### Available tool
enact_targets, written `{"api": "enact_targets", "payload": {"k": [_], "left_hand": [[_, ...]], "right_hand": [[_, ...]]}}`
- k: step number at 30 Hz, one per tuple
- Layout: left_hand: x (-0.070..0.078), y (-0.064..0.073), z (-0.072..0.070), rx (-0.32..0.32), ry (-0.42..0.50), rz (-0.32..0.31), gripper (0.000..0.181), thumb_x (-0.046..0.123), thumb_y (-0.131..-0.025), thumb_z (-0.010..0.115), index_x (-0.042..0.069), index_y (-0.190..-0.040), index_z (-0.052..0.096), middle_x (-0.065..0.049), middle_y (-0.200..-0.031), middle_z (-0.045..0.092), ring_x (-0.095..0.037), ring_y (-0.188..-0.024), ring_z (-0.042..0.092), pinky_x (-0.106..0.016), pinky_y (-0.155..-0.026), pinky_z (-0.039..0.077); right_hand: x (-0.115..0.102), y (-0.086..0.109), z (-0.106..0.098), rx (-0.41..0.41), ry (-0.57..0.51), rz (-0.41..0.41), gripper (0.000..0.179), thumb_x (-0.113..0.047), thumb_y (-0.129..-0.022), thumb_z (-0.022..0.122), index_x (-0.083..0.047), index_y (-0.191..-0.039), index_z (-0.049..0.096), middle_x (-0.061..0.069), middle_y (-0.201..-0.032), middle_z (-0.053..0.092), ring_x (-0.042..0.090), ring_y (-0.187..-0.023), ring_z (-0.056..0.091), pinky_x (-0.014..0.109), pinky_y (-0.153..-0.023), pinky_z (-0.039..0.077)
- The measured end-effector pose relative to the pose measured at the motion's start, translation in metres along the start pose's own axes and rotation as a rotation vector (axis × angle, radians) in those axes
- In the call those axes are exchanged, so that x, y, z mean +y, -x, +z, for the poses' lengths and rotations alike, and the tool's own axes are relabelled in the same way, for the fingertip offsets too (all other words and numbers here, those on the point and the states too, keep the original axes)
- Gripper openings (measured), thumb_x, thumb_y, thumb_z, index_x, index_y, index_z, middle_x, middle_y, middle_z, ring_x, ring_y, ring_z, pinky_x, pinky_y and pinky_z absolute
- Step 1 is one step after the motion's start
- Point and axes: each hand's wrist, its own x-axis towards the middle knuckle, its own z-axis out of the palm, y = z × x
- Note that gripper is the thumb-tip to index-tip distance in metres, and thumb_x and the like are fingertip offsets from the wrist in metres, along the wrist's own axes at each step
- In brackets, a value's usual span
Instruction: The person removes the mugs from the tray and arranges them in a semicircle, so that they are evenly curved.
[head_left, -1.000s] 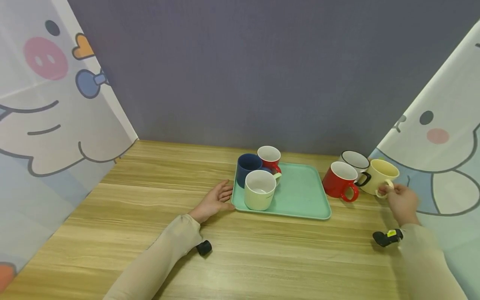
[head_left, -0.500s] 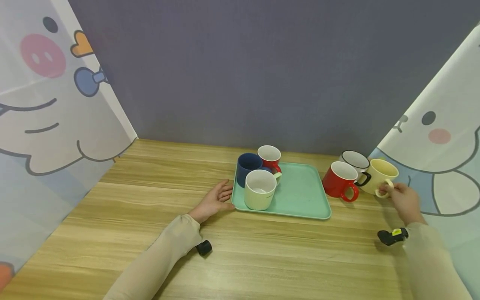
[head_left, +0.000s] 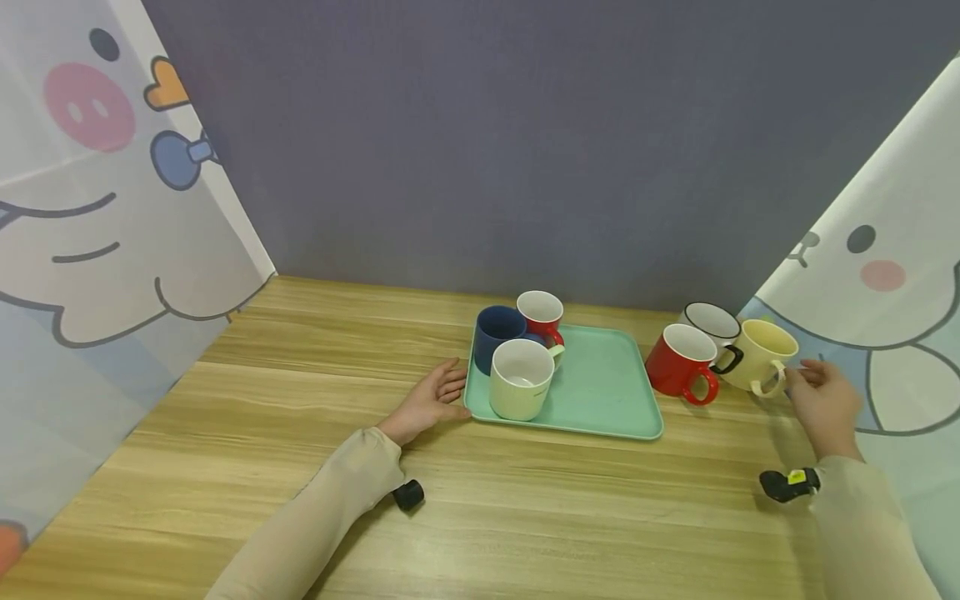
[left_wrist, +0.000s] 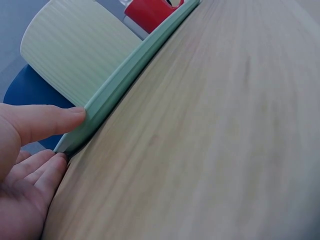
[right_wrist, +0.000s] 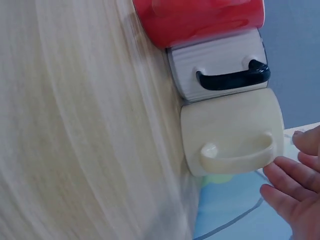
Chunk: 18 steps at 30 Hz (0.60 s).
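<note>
In the head view my left hand (head_left: 427,403) lies at the left end of a mint-green tray (head_left: 600,383), fingers extended. The left wrist view shows its thumb (left_wrist: 60,120) against the tray rim, fingertips right at the corner. On the tray stand a cream mug (head_left: 519,387), a navy mug (head_left: 492,329) and a red mug (head_left: 542,317) with a white inside. My right hand (head_left: 825,404) is just right of a pale yellow mug (head_left: 750,354). In the right wrist view its fingers are relaxed beside the yellow mug's handle (right_wrist: 235,162), holding nothing.
Left of the yellow mug stand a white mug (head_left: 712,321) with a black rim and handle, and another red mug (head_left: 678,362), close together near the tray's right end. A grey panel (head_left: 480,150) rises behind the wooden table (head_left: 300,367); printed cloths hang at both sides.
My right hand has let go of the yellow mug's handle and moved slightly right. The left hand and the tray have stayed in place.
</note>
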Motion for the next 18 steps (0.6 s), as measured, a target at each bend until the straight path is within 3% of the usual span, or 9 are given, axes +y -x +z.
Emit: {"api": "enact_targets", "payload": {"k": [1,3,6,8,10,18], "left_hand": [[0.0,0.0,0.0,0.0,-0.001,0.001,0.096,-0.017,-0.082,0.069,-0.004,-0.157,0.009,-0.03,-0.155,0.028,-0.041,-0.141,0.034,-0.042,-0.116,0.034],[0.0,0.0,0.0,0.001,-0.002,0.002,0.096,-0.017,-0.082,0.069,-0.004,-0.157,0.009,-0.03,-0.155,0.028,-0.041,-0.141,0.034,-0.043,-0.116,0.034],[0.0,0.0,0.001,0.003,-0.005,0.003,0.096,-0.017,-0.082,0.069,-0.005,-0.156,0.009,-0.03,-0.154,0.029,-0.042,-0.141,0.035,-0.043,-0.116,0.034],[0.001,0.0,0.001,0.003,-0.009,0.004,0.096,-0.017,-0.082,0.069,-0.005,-0.156,0.009,-0.03,-0.154,0.029,-0.042,-0.141,0.035,-0.043,-0.116,0.034],[0.001,0.0,0.0,0.003,-0.01,0.005,0.096,-0.017,-0.082,0.069,-0.005,-0.156,0.009,-0.03,-0.154,0.029,-0.042,-0.141,0.035,-0.042,-0.116,0.034],[0.001,0.001,0.0,-0.002,0.002,0.004,0.096,-0.017,-0.083,0.068,-0.005,-0.156,0.008,-0.03,-0.155,0.027,-0.042,-0.141,0.034,-0.043,-0.116,0.034]], "right_hand": [[-0.002,0.001,0.0,0.034,-0.003,0.005,0.045,-0.016,-0.101,0.049,0.016,-0.133,0.049,0.037,-0.122,0.057,-0.02,-0.068,0.03,0.005,-0.058,0.034],[-0.007,0.003,0.0,0.088,-0.026,0.014,0.043,-0.015,-0.1,0.049,0.013,-0.133,0.051,0.03,-0.117,0.061,-0.018,-0.07,0.031,0.01,-0.074,0.04],[-0.016,0.007,-0.002,0.163,-0.072,0.017,0.04,-0.013,-0.098,0.051,0.009,-0.131,0.056,-0.001,-0.097,0.062,-0.018,-0.071,0.034,0.011,-0.079,0.039],[-0.021,0.009,-0.004,0.195,-0.096,0.002,0.039,-0.014,-0.098,0.052,0.008,-0.13,0.058,-0.019,-0.088,0.053,-0.018,-0.071,0.036,0.011,-0.079,0.039],[-0.028,0.011,-0.006,0.221,-0.109,-0.018,0.037,-0.013,-0.097,0.055,0.007,-0.128,0.06,-0.031,-0.084,0.043,-0.019,-0.07,0.039,0.005,-0.066,0.034],[-0.057,0.02,0.001,0.248,-0.167,-0.178,0.029,-0.008,-0.095,0.059,0.01,-0.118,0.064,-0.04,-0.077,0.043,-0.021,-0.069,0.044,-0.001,-0.066,0.036]]}}
